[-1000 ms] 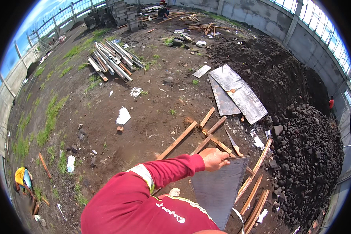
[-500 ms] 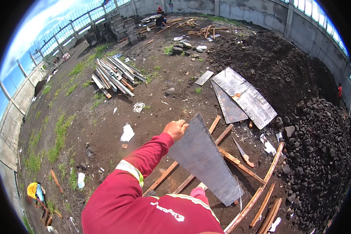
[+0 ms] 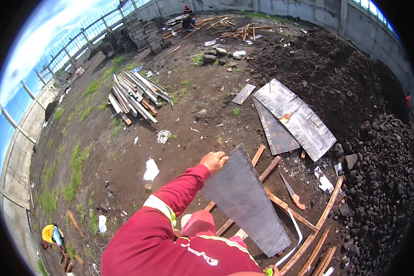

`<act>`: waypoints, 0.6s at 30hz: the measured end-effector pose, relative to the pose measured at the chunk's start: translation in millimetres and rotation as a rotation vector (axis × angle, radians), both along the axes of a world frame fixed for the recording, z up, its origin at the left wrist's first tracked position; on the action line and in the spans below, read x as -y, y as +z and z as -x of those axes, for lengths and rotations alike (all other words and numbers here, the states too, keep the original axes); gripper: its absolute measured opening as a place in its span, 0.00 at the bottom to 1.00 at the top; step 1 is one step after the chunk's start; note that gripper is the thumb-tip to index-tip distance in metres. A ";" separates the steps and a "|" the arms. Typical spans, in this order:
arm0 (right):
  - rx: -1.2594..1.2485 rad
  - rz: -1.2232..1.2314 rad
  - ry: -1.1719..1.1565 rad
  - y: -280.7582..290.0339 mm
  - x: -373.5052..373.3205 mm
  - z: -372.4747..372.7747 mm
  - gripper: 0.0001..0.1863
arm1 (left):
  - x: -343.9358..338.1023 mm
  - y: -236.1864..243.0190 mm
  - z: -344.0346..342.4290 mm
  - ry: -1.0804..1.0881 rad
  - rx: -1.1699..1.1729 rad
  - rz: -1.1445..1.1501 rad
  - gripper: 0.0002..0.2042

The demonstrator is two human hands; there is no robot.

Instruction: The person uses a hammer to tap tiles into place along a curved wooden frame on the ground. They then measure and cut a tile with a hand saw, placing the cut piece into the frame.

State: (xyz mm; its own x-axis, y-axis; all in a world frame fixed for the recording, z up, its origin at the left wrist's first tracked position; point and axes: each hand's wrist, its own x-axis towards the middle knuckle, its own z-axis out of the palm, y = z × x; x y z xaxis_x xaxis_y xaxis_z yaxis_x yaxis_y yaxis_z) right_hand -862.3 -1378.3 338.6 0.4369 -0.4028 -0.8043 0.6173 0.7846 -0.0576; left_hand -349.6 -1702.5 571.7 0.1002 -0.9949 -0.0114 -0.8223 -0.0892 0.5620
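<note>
My left hand (image 3: pixel 215 163) is closed on the far upper corner of a flat grey board (image 3: pixel 246 200), which stands tilted in front of my body. At the lower edge, only part of my right hand (image 3: pixel 275 270) shows, closed around a yellow-green tape measure (image 3: pixel 269 272). Its pale blade (image 3: pixel 301 235) bows out alongside the board's right edge. Beneath and behind the board, wooden battens (image 3: pixel 270 169) lie on the dirt. A handsaw (image 3: pixel 293 192) with an orange handle lies to the board's right.
Two larger panels (image 3: pixel 303 122) lie overlapped beyond the board. A long curved timber (image 3: pixel 315 230) runs along the right, beside a heap of black stones (image 3: pixel 382 184). Stacked planks (image 3: pixel 135 96) lie farther left. Another person (image 3: pixel 53 235) in yellow bends at the lower left; others are far off.
My right hand and the tape measure have come into view at the bottom. The tape's blade now shows longer and more bowed. My left hand keeps its hold on the board.
</note>
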 end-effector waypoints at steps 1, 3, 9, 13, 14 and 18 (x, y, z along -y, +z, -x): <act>0.011 -0.002 -0.002 2.7 -2.5 -4.9 0.15 | 9.6 -7.8 -5.4 0.011 -0.008 -0.044 0.15; -0.027 -0.033 0.008 1.3 11.2 -22.9 0.15 | 30.9 -28.1 -22.3 0.037 -0.009 -0.119 0.15; -0.086 -0.101 0.041 -1.0 53.7 -111.2 0.14 | 99.3 -113.4 -87.3 0.116 -0.047 -0.279 0.18; -0.127 -0.151 0.092 -0.6 81.2 -182.6 0.14 | 150.4 -165.6 -143.5 0.145 -0.081 -0.376 0.18; -0.133 -0.167 0.113 0.1 88.9 -200.2 0.14 | 164.7 -177.2 -158.8 0.120 -0.128 -0.421 0.17; -0.125 -0.214 0.220 30.1 98.1 -260.3 0.14 | 207.6 -217.5 -222.3 0.370 -0.055 -0.536 0.18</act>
